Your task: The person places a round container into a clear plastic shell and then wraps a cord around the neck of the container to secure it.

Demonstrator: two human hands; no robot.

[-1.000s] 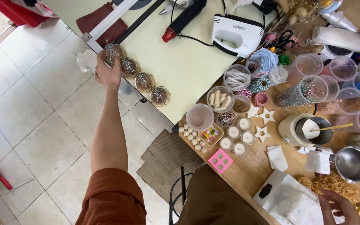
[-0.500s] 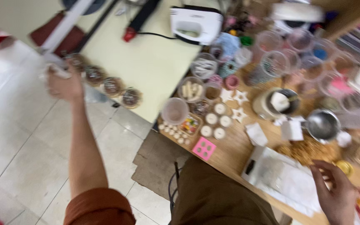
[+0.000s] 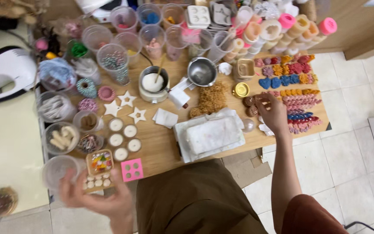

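Just beyond the right hand [image 3: 274, 113] lie brown wax pieces [image 3: 250, 105], its grip curled, empty; left hand [image 3: 95, 197] blurred, grip released, below a clear cup [image 3: 57, 170].

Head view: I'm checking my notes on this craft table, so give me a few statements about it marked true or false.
1. The right hand reaches among the small brown round pieces on the wooden table. True.
2. The left hand grips the pink square mould. False: it is blurred near the table's front left corner, beside a clear cup, and the mould lies apart from it.
3. The metal pot sits behind the tan fuzzy clump. True.
4. The white star cutouts are stacked inside a cup. False: they lie flat on the table.
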